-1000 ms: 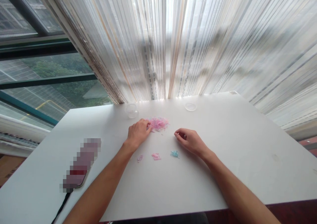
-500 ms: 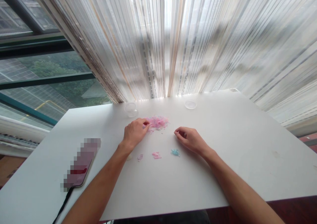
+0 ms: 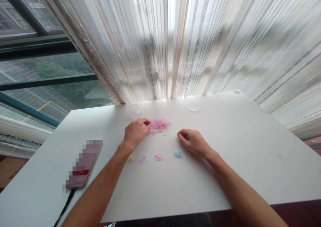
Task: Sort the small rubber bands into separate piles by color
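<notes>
A loose pile of small, thin elastic bands, mostly pink with some purple, lies on the white table. At the pile's left edge my left hand has thumb and forefinger pinched together; whatever is between the tips is too small to make out. My right hand rests on the table right of the pile, fingers curled and thumb against forefinger. Nearer to me lie small separate groups in a row: pale yellow bands, purple bands, pink bands and blue bands.
A clear plastic tub stands at the back edge, left of a clear round lid. A phone with a black cable lies at the left. Striped sheer curtains hang behind the table beside a window.
My left hand has drawn slightly left and lifted at the pile's edge, uncovering more of the pile and the pale yellow bands. The right hand stays in place.
</notes>
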{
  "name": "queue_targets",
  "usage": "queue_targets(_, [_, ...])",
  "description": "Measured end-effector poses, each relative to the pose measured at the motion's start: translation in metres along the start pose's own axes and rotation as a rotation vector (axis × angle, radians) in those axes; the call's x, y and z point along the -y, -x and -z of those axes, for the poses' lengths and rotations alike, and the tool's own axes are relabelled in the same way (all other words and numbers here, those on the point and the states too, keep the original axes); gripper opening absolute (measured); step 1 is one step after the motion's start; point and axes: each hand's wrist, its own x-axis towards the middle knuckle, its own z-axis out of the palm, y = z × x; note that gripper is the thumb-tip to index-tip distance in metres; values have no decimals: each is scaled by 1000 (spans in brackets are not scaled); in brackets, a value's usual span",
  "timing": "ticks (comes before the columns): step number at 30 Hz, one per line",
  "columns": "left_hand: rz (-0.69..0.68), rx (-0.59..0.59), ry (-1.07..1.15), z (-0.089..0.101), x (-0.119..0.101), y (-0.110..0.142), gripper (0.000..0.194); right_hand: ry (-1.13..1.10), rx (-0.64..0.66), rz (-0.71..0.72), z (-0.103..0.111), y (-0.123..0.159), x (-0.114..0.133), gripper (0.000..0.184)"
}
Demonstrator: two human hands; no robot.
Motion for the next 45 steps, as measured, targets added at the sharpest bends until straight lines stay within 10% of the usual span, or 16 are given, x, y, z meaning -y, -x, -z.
queue_targets(45, [-52,-22,138,-12,4,1,25,8,9,1,0,1,-1,20])
